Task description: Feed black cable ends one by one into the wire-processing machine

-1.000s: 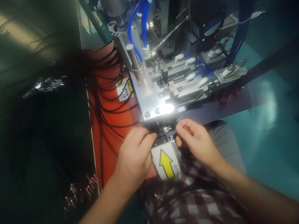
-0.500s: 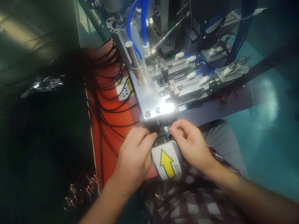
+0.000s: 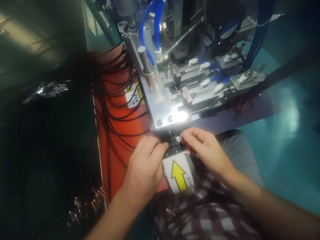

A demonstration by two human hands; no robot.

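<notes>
My left hand [image 3: 146, 159] is closed at the front of the machine, thumb and fingers pinching a thin black cable, mostly hidden by the fingers. The cable's end, with fine wires [image 3: 179, 138], shows in the gap between my hands. My right hand [image 3: 207, 147] has thumb and forefinger pinched on those wires, just right of the narrow black track [image 3: 174, 145]. Directly below my fingers is a white plate with a yellow arrow [image 3: 178, 173]. The machine's bright metal block [image 3: 160, 109] stands just beyond my fingertips.
Black cables [image 3: 116, 117] lie across the orange machine top [image 3: 118, 145] on the left. Pneumatic cylinders [image 3: 202, 95] with blue hoses [image 3: 157, 25] fill the machine's right side. Copper-tipped cable ends [image 3: 96, 201] lie at lower left. A grey seat [image 3: 241, 151] is at right.
My right hand has shifted slightly and its fingers are more extended along the wires, which show more colour now. My left hand stays almost still. The view has moved slightly.
</notes>
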